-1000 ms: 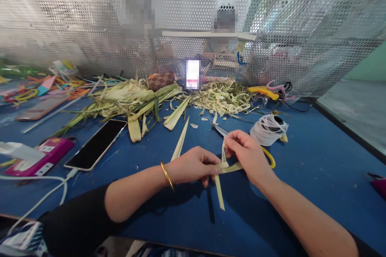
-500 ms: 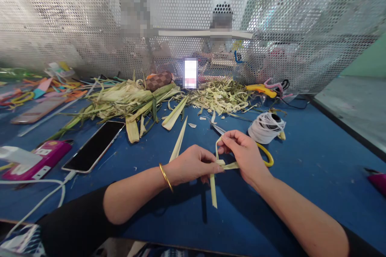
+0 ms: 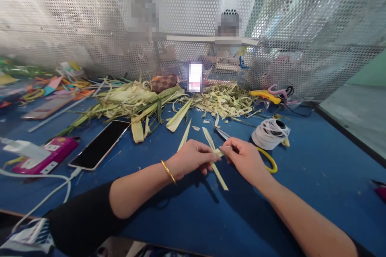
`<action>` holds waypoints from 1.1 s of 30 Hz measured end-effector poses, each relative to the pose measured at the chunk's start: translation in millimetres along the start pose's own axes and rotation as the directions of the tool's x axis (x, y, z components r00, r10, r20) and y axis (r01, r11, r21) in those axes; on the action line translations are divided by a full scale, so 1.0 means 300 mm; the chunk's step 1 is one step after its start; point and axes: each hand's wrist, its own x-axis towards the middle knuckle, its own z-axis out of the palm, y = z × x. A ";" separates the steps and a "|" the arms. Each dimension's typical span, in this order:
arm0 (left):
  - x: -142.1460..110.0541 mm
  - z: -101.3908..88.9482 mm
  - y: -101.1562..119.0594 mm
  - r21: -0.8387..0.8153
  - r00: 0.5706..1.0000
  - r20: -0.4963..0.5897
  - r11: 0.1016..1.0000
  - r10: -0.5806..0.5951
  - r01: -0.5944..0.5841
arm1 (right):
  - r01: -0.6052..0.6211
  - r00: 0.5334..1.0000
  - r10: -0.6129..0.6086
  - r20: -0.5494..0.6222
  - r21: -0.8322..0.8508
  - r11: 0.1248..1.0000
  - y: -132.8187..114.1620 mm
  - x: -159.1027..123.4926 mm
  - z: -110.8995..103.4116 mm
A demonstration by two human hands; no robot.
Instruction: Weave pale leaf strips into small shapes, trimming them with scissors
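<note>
**A:** ok so what step is this? I can't make out the fold, it's tiny.

**B:** Looks to me like folding one strip across another. The pale strips (image 3: pixel 221 178) are left of the white spool (image 3: pixel 269 135) and a bit nearer the wearer. The left hand (image 3: pixel 193 157) pinches them right at the crossing, thumb on top. The right hand (image 3: pixel 245 161), closer to the spool, seems to pinch a short end between thumb and finger. Its lower fingers are curled, and the exact layering is covered up.

**A:** So what does the next move call for?

**B:** imo a steady left pinch so the crossing doesn't slip, plus a snug pull and a flat crease from the right. Pull too hard and I'd guess the leaf could split.

**A:** Anything in the way?

**B:** Maybe the scissors (image 3: pixel 275 165): yellow loop just on the spool's near side, partly behind the right hand. The shredded heap (image 3: pixel 224 100) is beyond the spool to its left, well clear of both hands.
</note>
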 end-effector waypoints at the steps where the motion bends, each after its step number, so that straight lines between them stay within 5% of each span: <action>1: 0.000 0.000 -0.001 -0.008 1.000 -0.002 1.000 -0.007 0.007 | 0.027 0.999 -0.028 -0.030 -0.045 0.999 0.005 0.001 0.002; 3: -0.001 0.001 -0.003 -0.045 1.000 -0.015 0.999 -0.022 0.021 | 0.161 0.968 -0.189 -0.167 -0.169 0.972 0.008 -0.002 -0.001; 6: 0.000 0.002 -0.007 -0.140 0.998 -0.056 0.990 -0.033 0.025 | 0.457 0.764 -0.583 -0.277 -0.405 0.792 -0.014 -0.021 -0.012; 9: 0.003 0.008 -0.017 -0.254 0.995 -0.094 0.967 -0.040 0.015 | 0.692 0.567 -0.824 0.001 -0.544 0.475 -0.056 -0.057 0.003; 11: 0.006 0.014 -0.026 -0.313 0.993 -0.113 0.950 -0.043 0.006 | 0.741 0.493 -0.838 0.235 -0.617 0.263 -0.079 -0.078 0.031; 15: 0.006 0.021 -0.036 -0.353 0.990 -0.134 0.936 -0.054 0.003 | 0.688 0.488 -0.794 0.364 -0.720 0.093 -0.085 -0.086 0.087; 22: -0.007 0.001 0.002 -0.368 1.000 -0.013 0.930 -0.013 0.007 | 0.637 0.517 -0.834 0.193 -0.738 0.224 -0.054 -0.075 0.071; 33: -0.014 0.005 0.012 -0.383 0.994 -0.100 0.924 -0.036 -0.005 | 0.750 0.383 -0.895 0.230 -0.642 0.157 -0.067 -0.100 0.061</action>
